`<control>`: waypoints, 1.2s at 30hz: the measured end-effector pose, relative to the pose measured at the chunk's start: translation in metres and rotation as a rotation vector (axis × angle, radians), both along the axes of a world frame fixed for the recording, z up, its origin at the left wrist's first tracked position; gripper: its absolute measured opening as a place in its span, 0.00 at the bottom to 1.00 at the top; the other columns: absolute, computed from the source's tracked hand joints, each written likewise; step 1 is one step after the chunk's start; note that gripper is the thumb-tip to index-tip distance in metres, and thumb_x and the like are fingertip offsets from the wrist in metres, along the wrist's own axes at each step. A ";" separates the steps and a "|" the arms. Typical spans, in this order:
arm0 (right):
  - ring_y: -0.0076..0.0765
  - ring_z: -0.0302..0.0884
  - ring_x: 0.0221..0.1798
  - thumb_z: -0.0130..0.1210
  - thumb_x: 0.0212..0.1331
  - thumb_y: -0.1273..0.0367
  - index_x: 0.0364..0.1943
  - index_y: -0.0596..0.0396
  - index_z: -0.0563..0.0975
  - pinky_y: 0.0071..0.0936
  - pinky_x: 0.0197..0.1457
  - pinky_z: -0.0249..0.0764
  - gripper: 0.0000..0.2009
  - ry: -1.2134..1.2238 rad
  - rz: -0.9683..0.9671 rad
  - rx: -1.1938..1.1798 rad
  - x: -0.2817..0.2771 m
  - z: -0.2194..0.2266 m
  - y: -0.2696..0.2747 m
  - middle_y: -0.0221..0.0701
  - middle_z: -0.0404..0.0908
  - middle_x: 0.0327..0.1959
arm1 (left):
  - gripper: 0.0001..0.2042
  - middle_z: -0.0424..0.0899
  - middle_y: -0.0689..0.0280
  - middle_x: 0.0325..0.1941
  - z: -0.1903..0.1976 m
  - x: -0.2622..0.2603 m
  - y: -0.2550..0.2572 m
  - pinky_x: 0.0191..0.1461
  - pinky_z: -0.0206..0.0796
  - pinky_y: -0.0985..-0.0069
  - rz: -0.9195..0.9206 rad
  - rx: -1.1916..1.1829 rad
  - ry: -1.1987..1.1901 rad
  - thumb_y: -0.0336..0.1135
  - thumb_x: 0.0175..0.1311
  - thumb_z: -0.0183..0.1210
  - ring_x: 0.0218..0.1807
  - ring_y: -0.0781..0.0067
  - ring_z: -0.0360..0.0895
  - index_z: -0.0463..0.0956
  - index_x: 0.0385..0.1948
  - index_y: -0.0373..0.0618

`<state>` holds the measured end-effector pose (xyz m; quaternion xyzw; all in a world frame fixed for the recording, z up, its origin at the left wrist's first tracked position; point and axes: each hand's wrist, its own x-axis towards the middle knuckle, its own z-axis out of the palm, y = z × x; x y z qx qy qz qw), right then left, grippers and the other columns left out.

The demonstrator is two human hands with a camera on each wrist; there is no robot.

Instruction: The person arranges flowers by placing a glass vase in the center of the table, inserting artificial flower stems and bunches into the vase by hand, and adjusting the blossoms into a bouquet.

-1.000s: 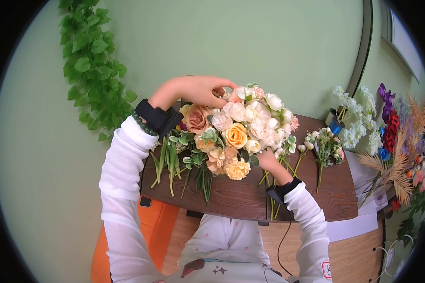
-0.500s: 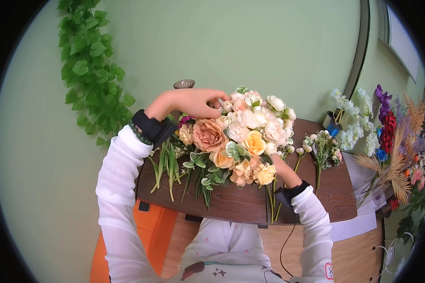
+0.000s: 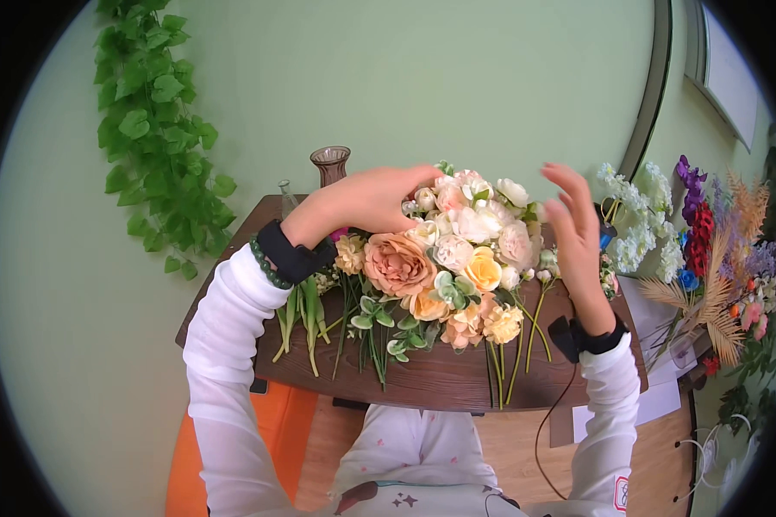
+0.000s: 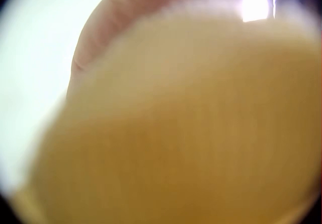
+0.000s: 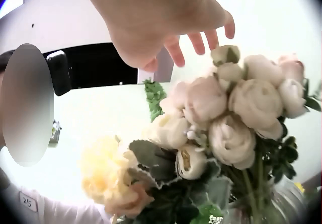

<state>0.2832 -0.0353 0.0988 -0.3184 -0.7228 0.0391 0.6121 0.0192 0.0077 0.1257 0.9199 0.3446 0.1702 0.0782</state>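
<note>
A bouquet of white, blush, peach and yellow flowers (image 3: 476,226) stands over the table. Along its far left side, my left hand (image 3: 372,198) reaches with thumb and fingers spread around the outer blossoms, fingertips partly hidden behind them. My right hand (image 3: 579,237) is raised just right of the bouquet, fingers apart and holding nothing. In the right wrist view, this hand (image 5: 161,17) hangs above the pale blossoms (image 5: 229,103), and stems drop into a clear glass vase (image 5: 289,199). A blurred yellowish petal (image 4: 176,133) fills most of the left wrist view.
Loose green stems (image 3: 302,319) lie at the left of the dark wooden table (image 3: 440,379). Behind my left hand stand a brownish glass vase (image 3: 330,164) and a small clear bottle (image 3: 286,196). More flowers (image 3: 703,241) crowd the right side, and an ivy garland (image 3: 147,121) hangs at left.
My right hand has come out from under the bouquet's right side and risen beside it. The large dusty-pink rose has shifted right and nearer with the bouquet; my left hand stays beside it.
</note>
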 end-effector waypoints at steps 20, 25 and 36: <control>0.43 0.68 0.54 0.43 0.57 0.50 0.53 0.63 0.67 0.39 0.55 0.56 0.30 -0.849 -0.069 0.054 -0.057 0.012 0.011 0.42 0.73 0.48 | 0.24 0.78 0.50 0.30 -0.009 0.013 -0.001 0.35 0.66 0.57 0.182 0.101 0.032 0.42 0.51 0.57 0.35 0.45 0.75 0.59 0.46 0.43; 0.46 0.65 0.58 0.40 0.57 0.53 0.54 0.64 0.66 0.45 0.59 0.53 0.28 -0.854 -0.123 0.123 -0.056 0.004 0.016 0.44 0.72 0.50 | 0.19 0.78 0.48 0.30 -0.013 0.012 0.000 0.36 0.65 0.57 0.120 0.053 -0.067 0.34 0.52 0.54 0.35 0.43 0.75 0.60 0.45 0.41; 0.44 0.65 0.56 0.39 0.55 0.61 0.54 0.65 0.65 0.44 0.59 0.54 0.26 -0.826 -0.121 0.105 -0.053 0.002 0.014 0.44 0.72 0.51 | 0.19 0.75 0.47 0.31 -0.016 0.012 -0.001 0.33 0.61 0.59 0.060 0.089 -0.154 0.15 0.48 0.45 0.35 0.42 0.72 0.59 0.44 0.40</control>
